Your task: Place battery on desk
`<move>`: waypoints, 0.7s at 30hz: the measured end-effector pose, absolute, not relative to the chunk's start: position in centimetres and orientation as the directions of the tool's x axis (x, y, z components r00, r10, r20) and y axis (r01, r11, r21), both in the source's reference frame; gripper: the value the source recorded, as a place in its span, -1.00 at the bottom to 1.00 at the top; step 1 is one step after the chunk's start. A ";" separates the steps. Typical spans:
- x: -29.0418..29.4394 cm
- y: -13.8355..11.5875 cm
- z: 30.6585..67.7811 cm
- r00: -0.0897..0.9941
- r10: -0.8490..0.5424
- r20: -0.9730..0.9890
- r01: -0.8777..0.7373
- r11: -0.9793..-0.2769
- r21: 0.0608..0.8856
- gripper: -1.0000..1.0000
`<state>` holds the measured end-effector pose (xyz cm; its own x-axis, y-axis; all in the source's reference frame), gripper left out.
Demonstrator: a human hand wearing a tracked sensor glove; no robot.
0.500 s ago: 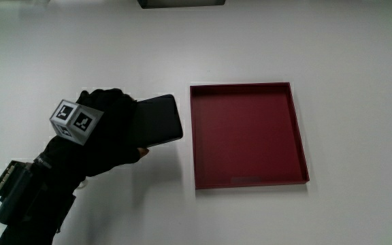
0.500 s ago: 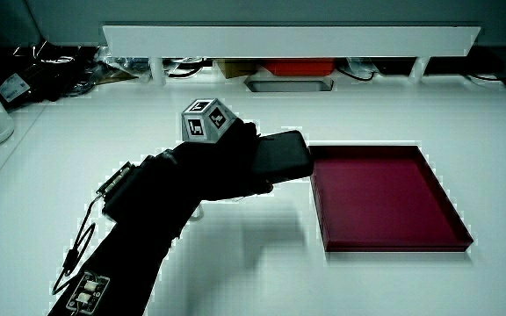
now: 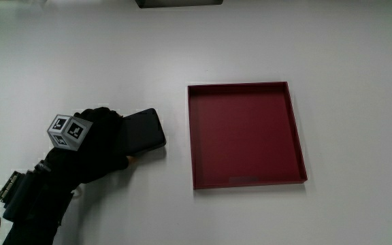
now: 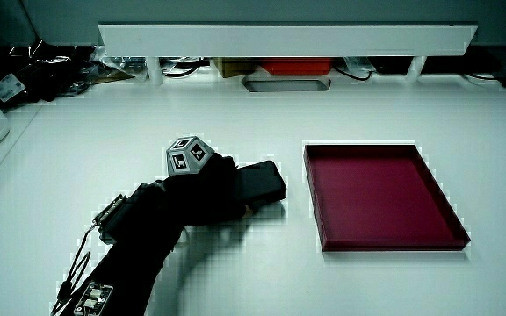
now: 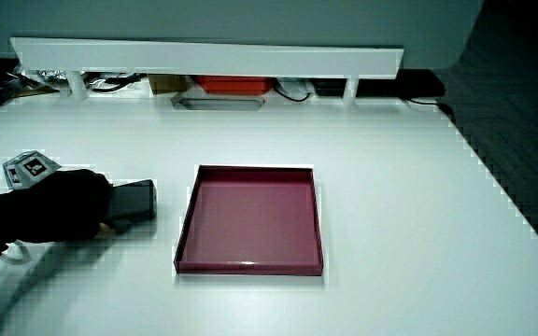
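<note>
1. Since the earlier frame, the hand and the battery have been carried lower and away from the red tray; a clear strip of desk now separates battery and tray.
2. The battery, a flat dark slab, is held with the fingers closed around its end nearer the person. In a side view it is seen low over the desk; whether it touches the surface cannot be told.
3. With the tray taken as the clock centre in the main view, the battery lies at about nine o'clock, outside the tray.
4. The tray is seen empty, resting on the desk.
5. The step in hand is judged to be the set-down. It would be done well if the slab were brought flat to the desk, its full face seated before the fingers are eased apart, and the hand drawn back toward the person so that the battery is not dragged.
</note>
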<state>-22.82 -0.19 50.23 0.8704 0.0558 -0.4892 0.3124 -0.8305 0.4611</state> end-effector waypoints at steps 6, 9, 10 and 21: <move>-23.1 0.0 51.5 0.878 0.066 -0.474 0.315 -0.825 0.469 0.00; -23.0 -0.1 51.6 0.882 0.081 -0.463 0.324 -0.819 0.473 0.00; -22.8 -0.1 51.4 0.892 0.085 -0.444 0.315 -0.821 0.476 0.00; -22.7 0.0 51.7 0.903 0.073 -0.422 0.304 -0.803 0.512 -0.32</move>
